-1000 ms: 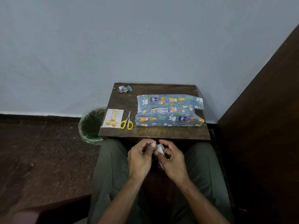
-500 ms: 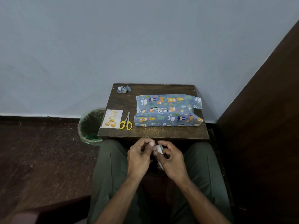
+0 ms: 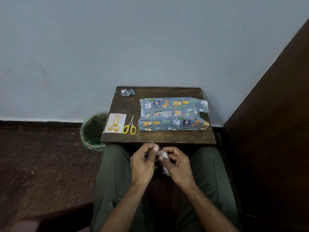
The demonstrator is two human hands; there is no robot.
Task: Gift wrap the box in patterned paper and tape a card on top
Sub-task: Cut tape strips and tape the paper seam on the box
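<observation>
- The rectangular box wrapped in blue animal-patterned paper (image 3: 173, 114) is laid flat on the right half of the small dark wooden table (image 3: 158, 137), with loose paper flaps seen at its right end
- The white birthday card with gold balloons (image 3: 115, 123) is placed at the table's left front corner, the yellow-handled scissors (image 3: 130, 127) just beside it, between card and box
- A crumpled scrap of the same paper (image 3: 127, 92) is seen at the far left corner
- A small white roll of tape (image 3: 164, 160) is gripped in the right hand (image 3: 177, 166) above the lap; its edge is pinched by the fingertips of the left hand (image 3: 144, 163)
- A green-lined bin (image 3: 92, 131) is stood left of the table
</observation>
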